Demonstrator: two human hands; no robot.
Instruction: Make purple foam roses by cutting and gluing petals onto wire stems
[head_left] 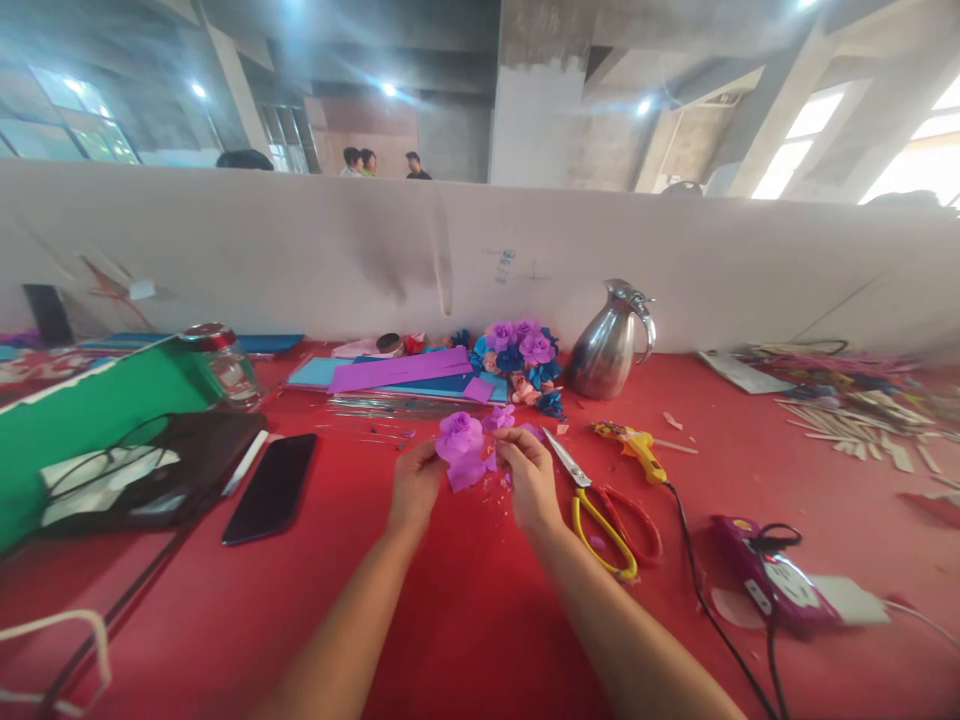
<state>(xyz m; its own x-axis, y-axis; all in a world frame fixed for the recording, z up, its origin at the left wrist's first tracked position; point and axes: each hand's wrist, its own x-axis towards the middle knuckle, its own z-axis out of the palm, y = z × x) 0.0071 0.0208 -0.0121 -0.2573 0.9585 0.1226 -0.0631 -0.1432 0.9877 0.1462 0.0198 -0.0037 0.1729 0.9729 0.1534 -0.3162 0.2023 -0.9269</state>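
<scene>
Between my two hands, above the red table, is a purple paper flower (459, 436) with curled petals. My left hand (417, 484) is closed, its fingertips pinching the flower's left edge. A flat purple paper piece (466, 472) shows just under the bloom; whether it is joined to the flower I cannot tell. My right hand (531, 478) is also closed in a pinch, with a small purple paper scrap (491, 461) at its fingertips. Another small purple flower (499, 417) lies right behind. Scissors (592, 505) with red and yellow handles lie beside my right hand.
A yellow glue gun (637, 452) with a cord and a purple power strip (776, 580) are on the right. Behind stand a bunch of paper flowers (525, 350) and a steel jug (606, 345). Purple paper strips (397, 370) lie behind; a phone (271, 488) lies left.
</scene>
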